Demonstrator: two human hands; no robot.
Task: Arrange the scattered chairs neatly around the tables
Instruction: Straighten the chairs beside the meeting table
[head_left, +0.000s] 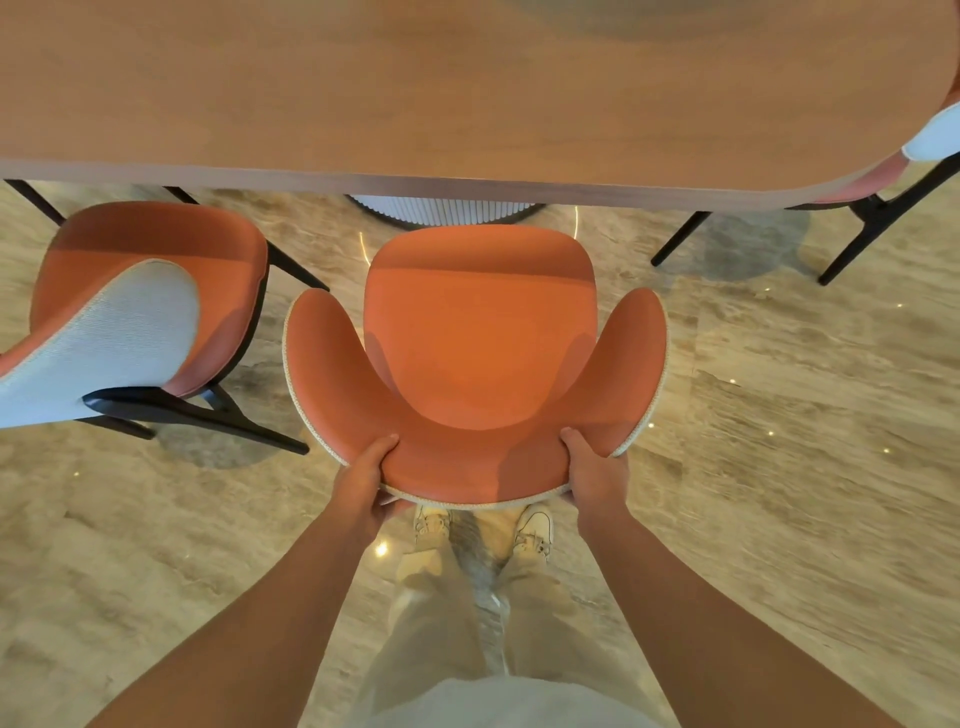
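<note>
An orange chair (478, 332) with a curved wrap-around back stands directly below me, its seat facing the long wooden table (467, 88). The seat's front edge lies just short of the table's near edge. My left hand (366, 480) grips the left part of the backrest rim, thumb on the inner orange face. My right hand (595, 470) grips the right part of the same rim. A second orange chair (150, 291) with a pale blue back stands to the left, turned at an angle. A third chair (930, 135) shows at the table's right end.
A white ribbed table base (447, 210) stands under the table beyond the held chair. Black chair legs (852, 234) splay out at the right. The polished stone floor (779, 441) stretches open to the right. My feet (483, 530) are right behind the chair.
</note>
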